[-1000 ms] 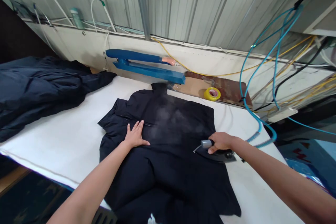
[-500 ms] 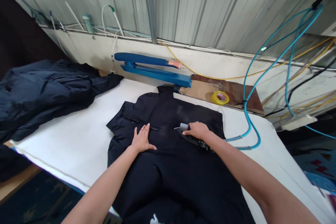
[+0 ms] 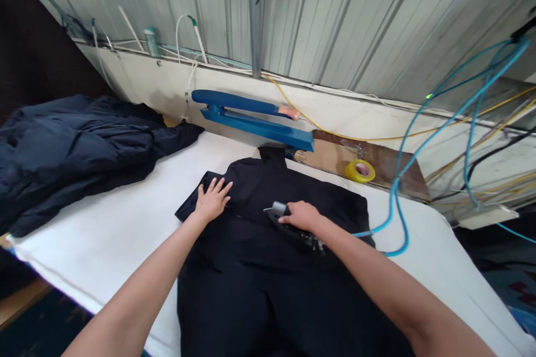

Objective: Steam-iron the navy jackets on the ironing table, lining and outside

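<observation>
Iron (image 3: 293, 224) mostly hidden under right hand (image 3: 302, 215). Garment (image 3: 268, 290) cut off at 6 o'clock edge. Dark pile (image 3: 71, 150) runs off at 9 o'clock.

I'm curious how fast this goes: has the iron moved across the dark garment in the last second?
Yes. The iron, gripped by the right hand, has slid from the garment's right edge, towards its middle and nearer the left hand, away from the yellow tape roll.
</observation>
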Demonstrator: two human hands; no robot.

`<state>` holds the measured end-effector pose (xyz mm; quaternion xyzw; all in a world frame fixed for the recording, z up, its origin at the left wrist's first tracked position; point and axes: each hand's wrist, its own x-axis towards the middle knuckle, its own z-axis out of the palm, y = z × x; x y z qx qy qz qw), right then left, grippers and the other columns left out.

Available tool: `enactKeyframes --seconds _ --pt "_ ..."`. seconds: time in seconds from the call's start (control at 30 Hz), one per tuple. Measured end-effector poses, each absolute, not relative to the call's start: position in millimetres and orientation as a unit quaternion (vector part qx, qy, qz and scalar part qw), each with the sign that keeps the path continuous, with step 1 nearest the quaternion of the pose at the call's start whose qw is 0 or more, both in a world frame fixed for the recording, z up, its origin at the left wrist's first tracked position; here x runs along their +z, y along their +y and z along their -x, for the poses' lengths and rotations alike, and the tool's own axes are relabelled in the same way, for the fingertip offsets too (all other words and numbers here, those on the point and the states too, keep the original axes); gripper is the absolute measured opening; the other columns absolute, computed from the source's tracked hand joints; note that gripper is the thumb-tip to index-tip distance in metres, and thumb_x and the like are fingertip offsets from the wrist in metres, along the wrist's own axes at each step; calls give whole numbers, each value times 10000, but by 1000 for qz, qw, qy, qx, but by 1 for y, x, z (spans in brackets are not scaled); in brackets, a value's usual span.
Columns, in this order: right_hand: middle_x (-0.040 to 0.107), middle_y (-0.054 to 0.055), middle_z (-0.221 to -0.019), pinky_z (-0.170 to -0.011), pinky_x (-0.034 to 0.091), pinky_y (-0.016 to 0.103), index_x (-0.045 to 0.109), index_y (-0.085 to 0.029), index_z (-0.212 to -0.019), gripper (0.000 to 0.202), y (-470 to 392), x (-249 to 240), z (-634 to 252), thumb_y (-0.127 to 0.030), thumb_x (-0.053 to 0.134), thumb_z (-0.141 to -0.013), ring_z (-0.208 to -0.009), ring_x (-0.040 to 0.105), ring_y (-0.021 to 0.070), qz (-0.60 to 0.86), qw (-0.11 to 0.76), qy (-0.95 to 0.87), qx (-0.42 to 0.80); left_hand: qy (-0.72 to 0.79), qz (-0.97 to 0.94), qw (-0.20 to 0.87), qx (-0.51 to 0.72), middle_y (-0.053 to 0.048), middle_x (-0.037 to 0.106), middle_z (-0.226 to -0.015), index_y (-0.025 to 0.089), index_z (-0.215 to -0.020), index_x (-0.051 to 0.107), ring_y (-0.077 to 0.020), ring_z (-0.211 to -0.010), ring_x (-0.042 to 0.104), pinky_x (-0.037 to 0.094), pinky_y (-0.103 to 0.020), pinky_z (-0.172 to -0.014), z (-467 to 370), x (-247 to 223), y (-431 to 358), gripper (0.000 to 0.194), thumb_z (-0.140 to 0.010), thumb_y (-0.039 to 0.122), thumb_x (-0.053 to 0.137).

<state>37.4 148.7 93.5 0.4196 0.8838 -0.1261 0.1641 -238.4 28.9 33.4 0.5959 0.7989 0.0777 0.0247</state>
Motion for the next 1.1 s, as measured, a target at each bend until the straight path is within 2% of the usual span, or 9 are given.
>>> enactKeyframes --seconds 0.07,0.17,0.27,0.4,0.5,0.6,0.87,0.97,1.1 --pt "622 84 -977 -704 450 373 598 -329 -946 505 144 85 -21 -695 461 -626 -903 571 286 -413 155 885 -145 809 -582 73 39 -1 199 -1427 332 -1343 220 -275 -1308 128 124 -640 -948 251 21 30 495 -851 380 243" --pt "620 94 -987 -702 453 384 597 -322 -960 523 162 77 -25 -699 454 -626 -901 570 293 -454 138 866 -160 809 -576 111 28 14 163 -1433 332 -1357 145 -250 -1313 122 170 -653 -928 260 -1 25 496 -865 393 168" --pt "612 106 -1026 -700 455 361 594 -259 -982 551 199 78 -63 -676 436 -657 -911 570 281 -549 131 812 -150 811 -575 104 33 18 175 -1429 325 -1361 113 -231 -1315 119 155 -650 -940 262 -16 19 497 -871 407 125" --pt "597 184 -1034 -645 453 382 583 -142 -1017 566 249 81 -141 -585 379 -729 -899 576 311 -645 144 741 -116 813 -576 85 33 13 225 -1414 321 -1360 121 -225 -1310 147 120 -641 -960 260 -23 19 498 -871 414 136" --pt "590 183 -1060 -594 449 359 592 -147 -1024 567 277 79 -194 -579 398 -711 -888 581 316 -713 149 678 -95 815 -574 71 35 16 249 -1406 332 -1356 143 -221 -1306 164 105 -624 -974 259 -25 21 490 -872 409 155" --pt "612 172 -1016 -569 441 343 618 -150 -974 556 289 77 -217 -587 424 -692 -849 593 312 -721 153 671 -84 818 -570 60 42 24 275 -1396 346 -1350 160 -217 -1302 178 103 -601 -989 258 -27 21 482 -873 407 164" --pt "634 115 -925 -670 428 316 612 -183 -881 617 285 81 -119 -712 402 -644 -855 579 259 -539 123 823 -132 819 -569 47 61 28 253 -1404 337 -1359 118 -195 -1304 177 103 -555 -1012 256 -24 21 490 -875 392 168" --pt "623 148 -953 -650 424 333 611 -161 -914 607 302 82 -79 -674 379 -687 -868 575 285 -564 134 807 -110 820 -564 52 79 29 266 -1399 331 -1362 115 -184 -1301 187 99 -527 -1026 256 -22 21 493 -876 392 169" --pt "623 167 -939 -627 417 337 618 -148 -918 629 311 96 -37 -662 307 -732 -840 583 294 -568 106 813 -76 821 -552 69 131 24 335 -1370 312 -1366 120 -164 -1291 216 70 -491 -1047 261 -23 23 497 -878 375 193"
